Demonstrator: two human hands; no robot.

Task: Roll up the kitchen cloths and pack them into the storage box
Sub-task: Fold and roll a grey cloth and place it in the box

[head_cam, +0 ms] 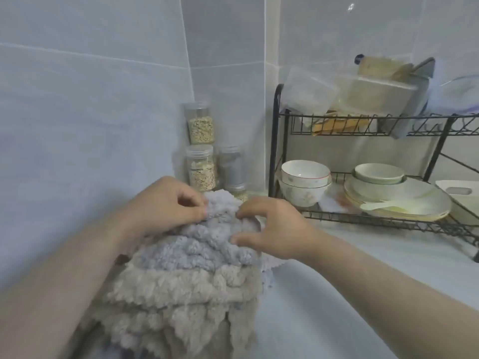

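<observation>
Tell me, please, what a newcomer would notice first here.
The left hand and right hand, centre, pinch a fluffy blue-grey cloth lying atop beige cloths. Right of them a black wire rack holds white bowls and plates; grain jars stand in the tiled corner behind.
</observation>
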